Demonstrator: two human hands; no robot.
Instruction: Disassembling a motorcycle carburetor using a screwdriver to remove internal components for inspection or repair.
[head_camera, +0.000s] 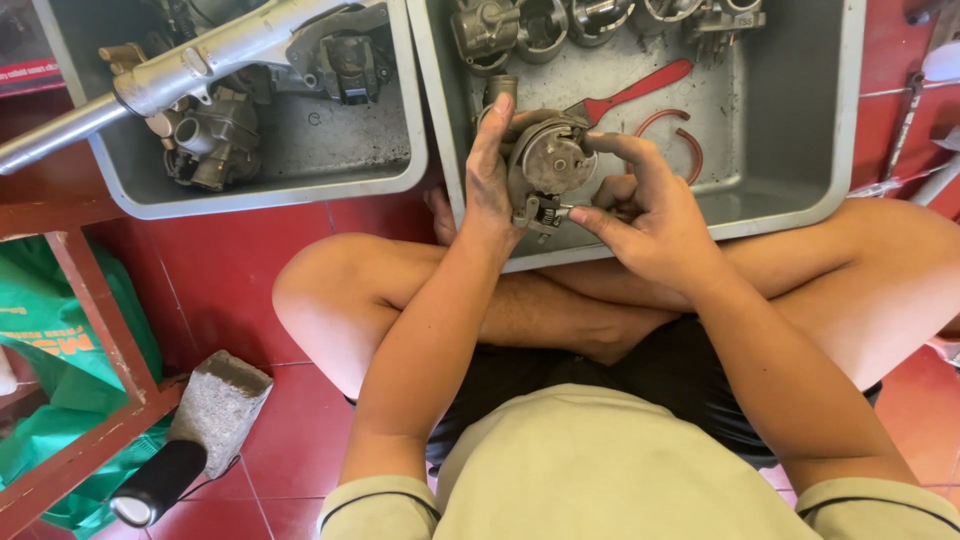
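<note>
Carburetor (548, 170) sits upright between both hands above the near edge of the right grey tray (800, 205). The left hand (490, 185) grasps its side to steady it, while the right hand (645, 215) pinches a small fitting at its base, index finger braced on top. A red-handled brush (640, 90) lies in the tray behind.

Two grey trays (790, 205) — one red-handled brush (640, 90), two red gasket rings (680, 135), one concrete block (215, 410).
</note>
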